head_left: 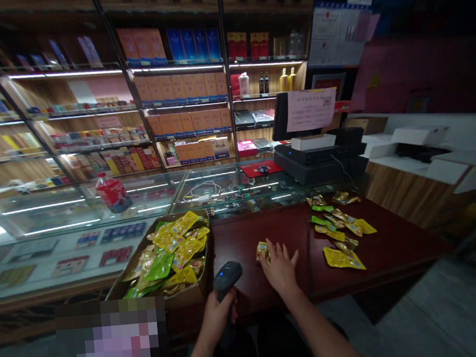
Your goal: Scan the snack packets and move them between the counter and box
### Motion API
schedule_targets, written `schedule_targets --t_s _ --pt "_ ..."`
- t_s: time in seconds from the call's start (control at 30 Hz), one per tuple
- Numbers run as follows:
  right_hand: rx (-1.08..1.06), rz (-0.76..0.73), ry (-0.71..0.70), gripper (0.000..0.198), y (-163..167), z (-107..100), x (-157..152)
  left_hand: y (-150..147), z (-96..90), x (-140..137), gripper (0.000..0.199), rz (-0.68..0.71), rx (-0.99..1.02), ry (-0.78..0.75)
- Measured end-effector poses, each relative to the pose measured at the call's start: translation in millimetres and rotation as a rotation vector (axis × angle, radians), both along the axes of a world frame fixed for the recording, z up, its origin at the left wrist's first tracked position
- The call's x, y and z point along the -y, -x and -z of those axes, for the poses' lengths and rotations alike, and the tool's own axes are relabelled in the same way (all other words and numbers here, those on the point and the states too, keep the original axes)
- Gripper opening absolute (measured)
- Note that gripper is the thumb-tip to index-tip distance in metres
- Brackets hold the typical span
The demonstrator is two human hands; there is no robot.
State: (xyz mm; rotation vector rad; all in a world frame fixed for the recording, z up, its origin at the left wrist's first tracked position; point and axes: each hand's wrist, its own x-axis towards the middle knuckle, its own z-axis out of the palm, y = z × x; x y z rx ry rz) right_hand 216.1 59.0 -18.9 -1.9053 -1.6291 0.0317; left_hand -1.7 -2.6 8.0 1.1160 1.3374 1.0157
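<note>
My left hand [221, 312] is wrapped round the handle of a dark barcode scanner [228, 275], whose top shows a blue light. On the dark red table my right hand [279, 265] reaches forward with its fingers spread. Its thumb side touches a small gold snack packet [262, 248], partly covered by the hand. Left of the scanner stands a cardboard box [207, 270] heaped with yellow, green and gold snack packets [177, 242]. To the right of my right hand lie several loose packets [344, 258] in a rough row.
Beyond the table [234, 231] runs a glass display counter [155, 188] with a red jug [112, 193] on it. A monitor [281, 116] and black cash drawer [322, 160] stand at the back right. A mouse [263, 169] rests on a red mat. Stocked shelves line the wall.
</note>
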Motion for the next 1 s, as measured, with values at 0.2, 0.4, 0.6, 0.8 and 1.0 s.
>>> schedule_targets --t_s 0.2,0.4,0.6,0.8,1.0 --pt "-0.119 -0.303 -0.059 0.08 -4.0 0.5 -0.1 3.7 1.1 4.6 0.064 0.067 0.079 -0.014" --pt "-0.289 -0.456 -0.185 0.086 -9.2 1.6 2.1 6.5 -1.4 9.7 0.065 0.072 0.168 -0.059" --pt "-0.284 -0.503 -0.175 0.084 -5.9 0.4 6.2 8.0 -0.4 10.1 0.06 0.126 0.126 -0.047" --pt "-0.289 -0.478 -0.19 0.086 -4.2 -1.6 7.2 6.9 5.4 8.5 0.058 0.115 0.12 -0.056" --pt "-0.336 -0.489 -0.233 0.08 -6.3 5.3 5.5 2.4 6.8 5.2 0.059 0.079 0.112 -0.034"
